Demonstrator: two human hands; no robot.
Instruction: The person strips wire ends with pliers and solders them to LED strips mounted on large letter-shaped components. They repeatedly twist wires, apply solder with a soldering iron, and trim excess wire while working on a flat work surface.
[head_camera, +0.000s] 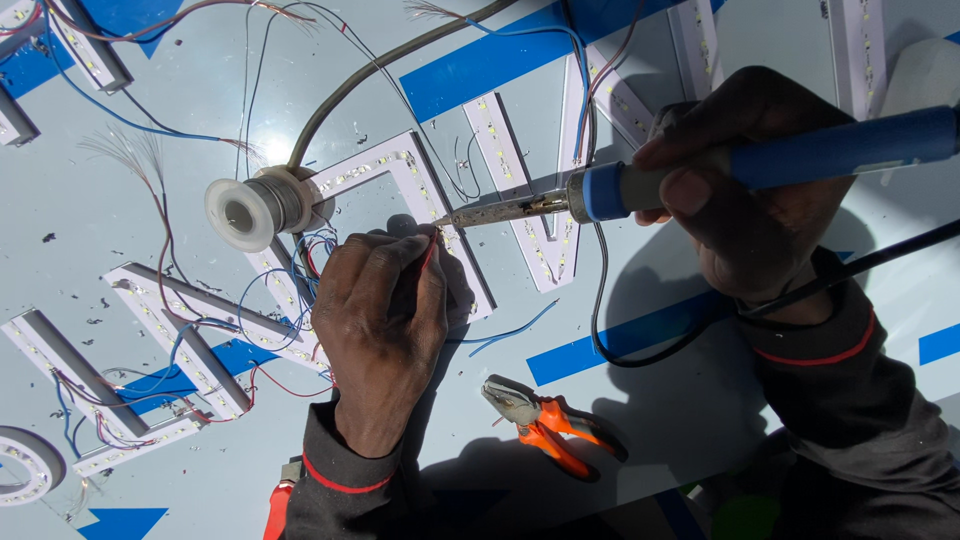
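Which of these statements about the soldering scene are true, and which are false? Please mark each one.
1. The right hand holds a soldering iron with a blue handle. True.
2. The left hand holds the orange pliers. False: the pliers lie on the table, below the hands; the left hand pinches a red wire.
3. The iron's tip points towards the left hand. True.
4. The solder spool lies right of the right hand. False: it lies left of both hands.
5. The LED strips are white. True.
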